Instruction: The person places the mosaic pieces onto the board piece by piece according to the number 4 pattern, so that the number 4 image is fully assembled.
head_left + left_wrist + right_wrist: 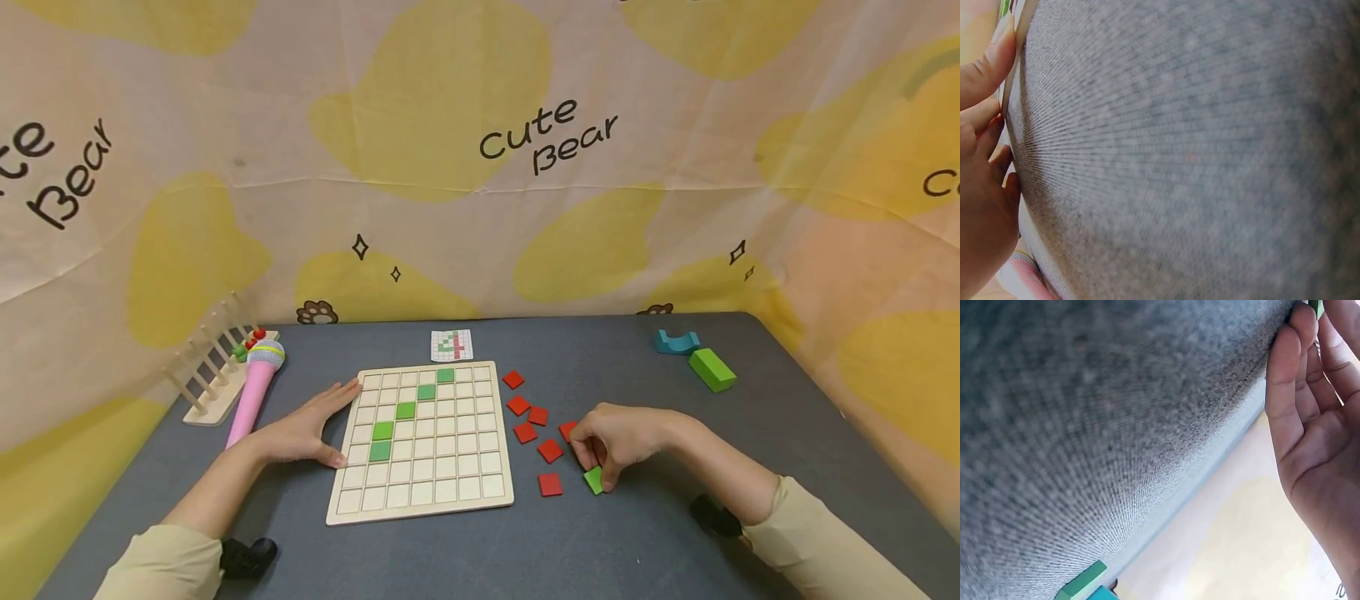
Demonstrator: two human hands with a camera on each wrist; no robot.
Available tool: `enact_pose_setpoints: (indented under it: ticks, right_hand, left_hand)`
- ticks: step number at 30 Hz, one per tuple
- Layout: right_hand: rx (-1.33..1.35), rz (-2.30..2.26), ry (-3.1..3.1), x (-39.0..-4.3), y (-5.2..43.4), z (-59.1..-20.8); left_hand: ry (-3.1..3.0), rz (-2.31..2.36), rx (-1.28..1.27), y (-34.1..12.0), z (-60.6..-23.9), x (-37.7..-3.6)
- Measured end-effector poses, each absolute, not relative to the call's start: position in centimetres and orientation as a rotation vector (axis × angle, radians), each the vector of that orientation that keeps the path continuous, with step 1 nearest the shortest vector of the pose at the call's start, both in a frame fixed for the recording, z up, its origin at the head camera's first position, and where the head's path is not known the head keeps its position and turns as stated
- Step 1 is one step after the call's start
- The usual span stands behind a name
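Note:
A wooden grid board [420,492] lies at the centre of the grey mat, with several green tiles [405,410] set in a diagonal line. My left hand [332,425] rests flat on the mat, fingers straight against the board's left edge [1017,28]; the fingers [985,69] show at the left of the left wrist view. Right of the board, my right hand [598,473] pinches a green tile [593,481] at the mat's surface. In the right wrist view the tile [1316,306] peeks out above the fingertips [1294,337]. Several red tiles [550,484] lie loose beside it.
A small pattern card [452,344] lies behind the board. A pink toy microphone [255,387] and a wooden peg rack [210,375] sit at the left. A teal block [675,341] and a green block [711,369] stand far right. A printed cloth wall surrounds the mat.

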State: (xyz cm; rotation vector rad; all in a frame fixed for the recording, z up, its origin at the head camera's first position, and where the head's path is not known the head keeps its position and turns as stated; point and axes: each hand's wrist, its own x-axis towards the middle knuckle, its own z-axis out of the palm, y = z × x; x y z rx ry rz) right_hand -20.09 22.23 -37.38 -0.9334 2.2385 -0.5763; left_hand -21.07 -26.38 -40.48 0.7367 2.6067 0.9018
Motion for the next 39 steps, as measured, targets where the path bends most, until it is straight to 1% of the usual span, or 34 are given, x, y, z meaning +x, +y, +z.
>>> enact_pose_setpoints:
  ticks: [10,17,30,39]
  right_hand:
    - [-0.956,-0.607,2.226,-20.4,22.3,-37.2]
    - [-0.97,-0.69,2.206,-21.2,21.0,-36.4]
    - [-1.042,-0.901,2.279,-22.8,15.3,-34.5]
    - [-1.092,-0.954,2.262,-23.6,11.6,-34.4]
  left_hand:
    - [2.592,0.913,0.735,-26.2,-40.5,-21.0]
    - [2.593,0.902,0.725,-26.3,-40.3,-21.1]
    - [2.598,0.908,0.745,-26.2,-40.2,-21.2]
    - [2.598,0.914,0.747,-26.3,-40.4,-21.2]
